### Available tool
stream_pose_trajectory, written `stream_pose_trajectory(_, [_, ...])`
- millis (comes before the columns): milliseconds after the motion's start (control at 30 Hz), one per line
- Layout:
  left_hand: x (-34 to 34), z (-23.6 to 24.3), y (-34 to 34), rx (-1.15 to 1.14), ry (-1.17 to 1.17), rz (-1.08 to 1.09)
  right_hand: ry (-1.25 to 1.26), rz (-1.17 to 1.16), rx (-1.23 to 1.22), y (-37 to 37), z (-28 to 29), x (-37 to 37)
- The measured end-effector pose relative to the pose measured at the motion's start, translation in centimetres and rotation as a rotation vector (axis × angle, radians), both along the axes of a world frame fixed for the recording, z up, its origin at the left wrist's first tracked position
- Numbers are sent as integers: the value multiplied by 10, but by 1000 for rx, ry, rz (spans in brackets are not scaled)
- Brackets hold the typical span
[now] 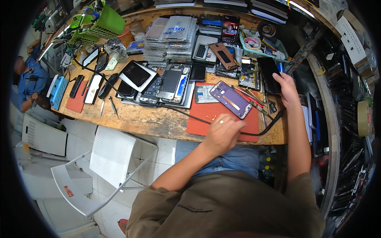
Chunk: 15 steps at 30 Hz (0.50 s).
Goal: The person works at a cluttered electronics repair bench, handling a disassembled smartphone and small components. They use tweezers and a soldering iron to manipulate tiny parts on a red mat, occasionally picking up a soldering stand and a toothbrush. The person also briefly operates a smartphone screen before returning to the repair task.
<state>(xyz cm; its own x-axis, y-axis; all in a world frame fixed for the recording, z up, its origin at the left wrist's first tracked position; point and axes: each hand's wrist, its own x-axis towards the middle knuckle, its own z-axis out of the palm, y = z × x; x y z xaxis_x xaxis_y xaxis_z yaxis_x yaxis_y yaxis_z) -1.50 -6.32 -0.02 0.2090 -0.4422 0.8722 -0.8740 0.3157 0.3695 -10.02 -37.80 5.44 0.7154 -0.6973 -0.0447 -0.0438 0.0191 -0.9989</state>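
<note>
Right of the red mat (195,127), the right hand (287,88) holds a black phone (268,74), thumb over its edge; a loose grip could drop it. Over the mat, the left hand (223,133) curls its fingers narrow, around what I can't tell. A careless sweep there could drag the cable (180,111) into the purple phone shell (229,99).

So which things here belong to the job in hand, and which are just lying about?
Likely in the job:
dark phone, in the right hand
purple phone frame and large red mat, near the left hand

Likely unrelated:
green basket
white chair
bubble-wrapped stack
</note>
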Motion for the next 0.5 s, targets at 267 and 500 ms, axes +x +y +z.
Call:
stream_pose_trajectory(267, [-28, -78, 148, 354, 243, 328, 309, -78, -336, -18, -35, 43])
stream_pose_trajectory(500, [-26, -83, 191, 425, 323, 548, 94, -261, -852, 45, -24, -13])
